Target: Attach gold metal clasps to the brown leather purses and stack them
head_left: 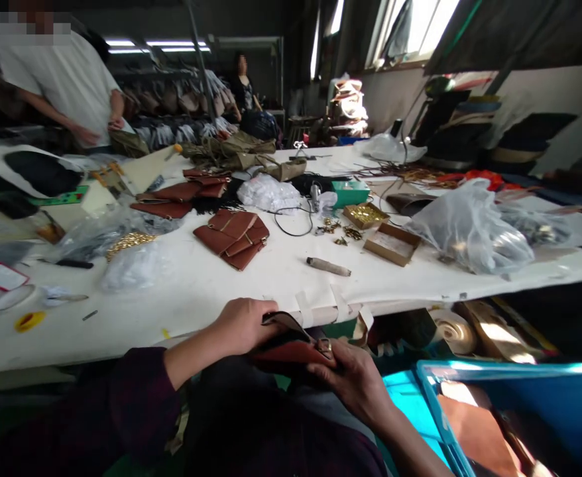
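Note:
A small brown leather purse (pixel 295 351) is held at the table's front edge, above my lap. It has a dark lining and a metal ring fitting (pixel 325 347) at its right end. My left hand (pixel 244 324) grips the purse's left side, its fingertips hidden at the opening under the raised dark edge. At the right end my right hand (pixel 348 371) is closed on it, thumb on the near face beside the ring. On the white table beyond lie flat brown purses (pixel 232 237) and a wrapped-handle tool (pixel 328 266).
A blue crate (pixel 520 374) with brown leather pieces stands at my right. Small cardboard boxes (pixel 393 244), brass fittings, a gold chain (pixel 130 245) and plastic bags (pixel 474 228) lie on the table (pixel 251 285). One person (pixel 67 86) stands across at left, another (pixel 246 93) farther back.

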Tool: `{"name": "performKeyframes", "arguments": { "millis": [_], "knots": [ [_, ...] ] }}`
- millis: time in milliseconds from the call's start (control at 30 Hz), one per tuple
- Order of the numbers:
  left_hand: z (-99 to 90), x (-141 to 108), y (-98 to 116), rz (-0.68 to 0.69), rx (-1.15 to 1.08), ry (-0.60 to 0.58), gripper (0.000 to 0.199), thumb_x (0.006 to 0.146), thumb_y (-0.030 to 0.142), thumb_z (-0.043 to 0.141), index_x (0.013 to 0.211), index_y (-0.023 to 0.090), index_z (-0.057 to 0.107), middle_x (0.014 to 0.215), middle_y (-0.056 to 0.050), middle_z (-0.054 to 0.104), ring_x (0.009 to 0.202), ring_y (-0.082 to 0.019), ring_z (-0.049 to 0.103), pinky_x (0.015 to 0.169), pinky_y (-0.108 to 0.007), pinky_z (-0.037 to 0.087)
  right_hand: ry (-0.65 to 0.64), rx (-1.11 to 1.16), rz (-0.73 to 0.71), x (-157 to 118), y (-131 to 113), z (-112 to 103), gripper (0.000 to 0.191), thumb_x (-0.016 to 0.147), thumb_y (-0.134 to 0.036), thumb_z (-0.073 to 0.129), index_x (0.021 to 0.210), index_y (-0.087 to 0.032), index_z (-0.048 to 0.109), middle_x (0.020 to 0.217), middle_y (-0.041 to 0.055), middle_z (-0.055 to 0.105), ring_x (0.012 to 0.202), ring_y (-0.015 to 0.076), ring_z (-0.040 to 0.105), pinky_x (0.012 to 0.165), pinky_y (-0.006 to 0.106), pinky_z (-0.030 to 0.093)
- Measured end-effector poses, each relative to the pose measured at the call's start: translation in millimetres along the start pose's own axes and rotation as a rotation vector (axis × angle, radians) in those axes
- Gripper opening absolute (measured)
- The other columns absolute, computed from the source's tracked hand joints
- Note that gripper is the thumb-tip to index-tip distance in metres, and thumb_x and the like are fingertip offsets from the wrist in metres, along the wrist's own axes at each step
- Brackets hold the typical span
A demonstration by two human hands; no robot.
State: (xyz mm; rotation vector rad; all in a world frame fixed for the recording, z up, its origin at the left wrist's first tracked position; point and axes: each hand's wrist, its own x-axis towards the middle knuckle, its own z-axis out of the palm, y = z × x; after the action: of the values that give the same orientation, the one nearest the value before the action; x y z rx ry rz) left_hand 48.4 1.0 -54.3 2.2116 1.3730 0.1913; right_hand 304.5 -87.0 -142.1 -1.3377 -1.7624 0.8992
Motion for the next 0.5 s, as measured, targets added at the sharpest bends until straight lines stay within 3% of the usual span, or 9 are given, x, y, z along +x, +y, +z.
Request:
{"name": "performKeyframes", "arguments": {
  "millis": [133,200,267,367,433,500],
  "knots": [
    [6.7,5,-1,0.16,-0.196,-0.062,0.048,0.096,0.063,0.061,0.079,0.02,0.073,0.068,0.001,0.066,0.069,-0.016,0.059,0.063,-0.026,0.035,0.044,0.041,0.105,-13,2,-24,0.043,0.086,-0.056,0.077,0.065,-0.021,0.062,0.065,-0.0007,0.058,0.06,0.015,0.049,0.053,0.026,0.039],
    [11.4,7,1,0.249,-0.356,-0.138,0.042,0.097,0.058,0.063,0.091,0.019,0.078,0.078,0.0,0.072,0.075,-0.016,0.063,0.068,-0.024,0.042,0.079,0.071,0.198,-20,2,-41,0.044,0.077,-0.058,0.083,0.06,-0.023,0.063,0.061,-0.0001,0.058,0.057,0.0167,0.049,0.05,0.027,0.04],
    [15.8,6,4,0.276,-0.52,-0.179,0.034,0.095,0.047,0.066,0.111,0.02,0.079,0.1,-0.003,0.08,0.089,-0.019,0.069,0.08,-0.025,0.049,0.138,0.116,0.306,-27,-2,-54,0.042,0.071,-0.059,0.086,0.059,-0.024,0.066,0.061,0.0007,0.06,0.058,0.0189,0.052,0.05,0.029,0.042],
    [20.3,0,-1,0.192,-0.65,-0.126,0.04,0.094,0.039,0.067,0.128,0.021,0.074,0.119,-0.007,0.079,0.106,-0.023,0.072,0.092,-0.031,0.053,0.233,0.22,0.434,-39,-1,-63,0.039,0.07,-0.061,0.086,0.074,-0.023,0.076,0.072,0.003,0.07,0.068,0.0242,0.063,0.059,0.032,0.051],
    [22.1,2,-13,0.091,-0.707,-0.093,0.051,0.096,0.046,0.065,0.139,0.02,0.067,0.108,-0.007,0.08,0.092,-0.022,0.073,0.081,-0.032,0.057,0.341,0.291,0.506,-52,10,-71,0.044,0.072,-0.063,0.085,0.086,-0.022,0.079,0.082,0.0057,0.076,0.079,0.0296,0.071,0.068,0.037,0.058],
    [22.9,9,-26,0.027,-0.748,-0.088,0.058,0.096,0.051,0.064,0.144,0.018,0.062,0.108,-0.008,0.078,0.085,-0.021,0.072,0.075,-0.032,0.057,0.573,0.281,0.548,-74,23,-82,0.052,0.074,-0.069,0.079,0.098,-0.022,0.08,0.089,0.0091,0.079,0.085,0.0345,0.075,0.073,0.043,0.061]
  ]
}}
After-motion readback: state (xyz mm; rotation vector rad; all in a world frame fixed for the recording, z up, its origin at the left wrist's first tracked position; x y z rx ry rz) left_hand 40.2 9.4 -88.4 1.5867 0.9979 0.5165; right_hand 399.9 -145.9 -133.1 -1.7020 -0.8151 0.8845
